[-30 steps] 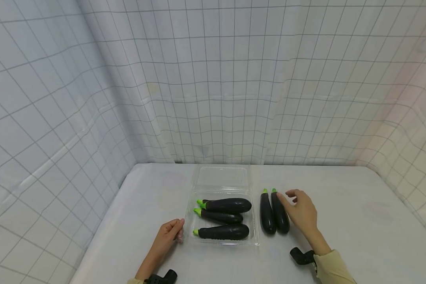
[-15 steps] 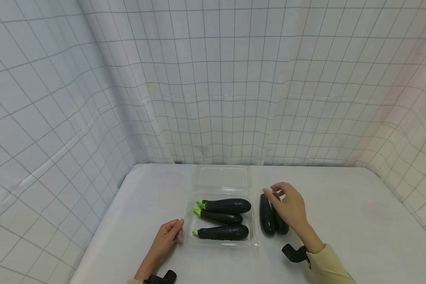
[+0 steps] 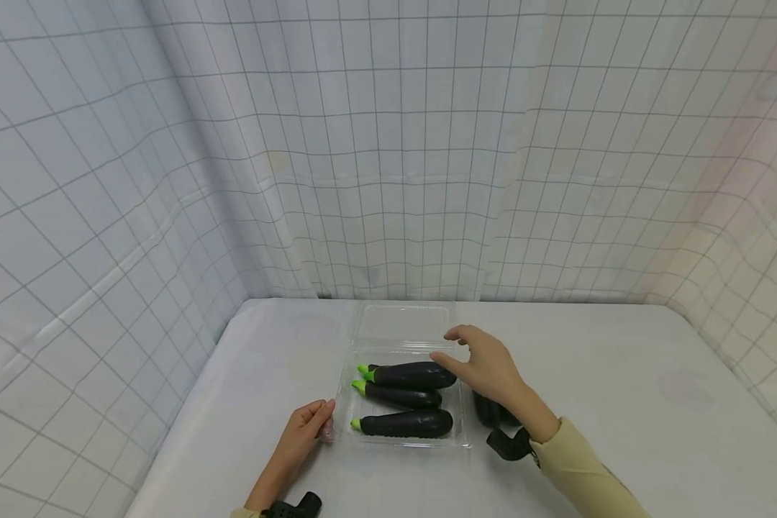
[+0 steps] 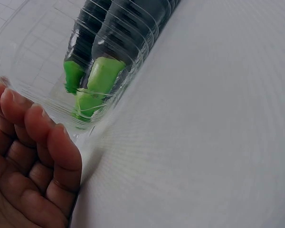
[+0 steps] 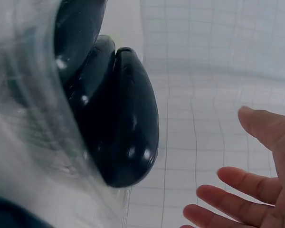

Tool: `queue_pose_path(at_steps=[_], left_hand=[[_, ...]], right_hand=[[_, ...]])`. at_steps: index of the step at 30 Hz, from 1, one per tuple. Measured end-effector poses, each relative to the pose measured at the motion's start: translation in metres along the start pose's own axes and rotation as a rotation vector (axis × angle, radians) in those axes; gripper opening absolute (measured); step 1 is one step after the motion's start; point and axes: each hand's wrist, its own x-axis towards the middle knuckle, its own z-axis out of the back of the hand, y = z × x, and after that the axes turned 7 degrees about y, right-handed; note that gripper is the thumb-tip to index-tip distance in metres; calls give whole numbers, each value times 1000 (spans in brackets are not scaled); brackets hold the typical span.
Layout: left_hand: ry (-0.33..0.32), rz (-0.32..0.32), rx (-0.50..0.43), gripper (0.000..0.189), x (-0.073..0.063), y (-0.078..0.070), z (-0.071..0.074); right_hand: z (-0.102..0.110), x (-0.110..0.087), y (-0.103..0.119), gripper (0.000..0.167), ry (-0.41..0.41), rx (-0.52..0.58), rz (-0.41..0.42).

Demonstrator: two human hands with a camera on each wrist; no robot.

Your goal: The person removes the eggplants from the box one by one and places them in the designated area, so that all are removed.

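Head view: unclenched right hand (image 3: 485,365) partly hides eggplants (image 3: 485,411) beside the clear container (image 3: 411,443) the left hand (image 3: 307,422) pinches.

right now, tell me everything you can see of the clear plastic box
The clear box looks like thin, shiny, colourless plastic with ribbed walls. Its lid is open, tipped back along the far edge. The box sits on the white table, holding at least four dark eggplants, green stems to the left. The left hand is at its left edge, apparently touching. The right hand is by its far right corner; whether it touches the box is unclear.
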Motion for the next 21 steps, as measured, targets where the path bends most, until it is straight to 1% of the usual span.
queue_pose_path(at_steps=[5, 8, 10, 13, 21], left_hand=[[7, 2, 9, 41, 1, 2, 1], [7, 2, 15, 41, 1, 1, 2], [-2, 9, 9, 41, 1, 0, 1], [-5, 2, 12, 40, 1, -1, 1], [-9, -1, 4, 41, -1, -1, -1]], right_hand=[[-8, 10, 9, 54, 149, -53, 19], [-14, 15, 13, 58, 208, -95, 30], [-17, 17, 15, 60, 237, -124, 38], [-20, 21, 18, 63, 271, -153, 49], [-30, 28, 22, 63, 336, -224, 87]])
